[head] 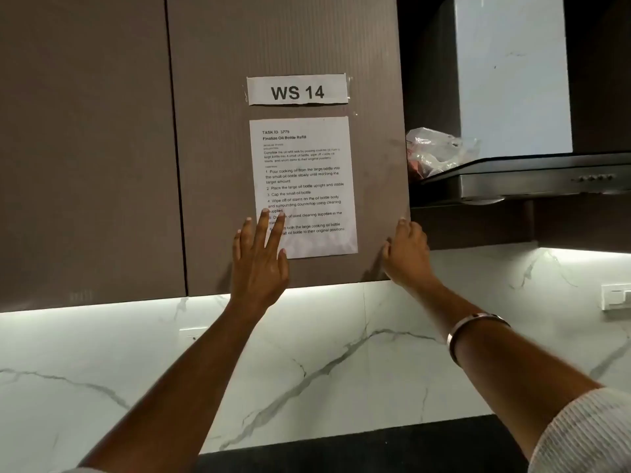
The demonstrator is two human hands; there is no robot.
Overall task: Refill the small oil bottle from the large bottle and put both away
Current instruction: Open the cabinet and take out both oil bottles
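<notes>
We see neither oil bottle in this view, so where they are and which way they point cannot be told. Our left hand lies flat with fingers spread on the cabinet door, overlapping the instruction sheet, while our right hand curls its fingers round the door's right edge. The strip label reads "WS 14"; the sheet reads "TASK ID 3779, Finalize Oil Bottle Refill".
</notes>
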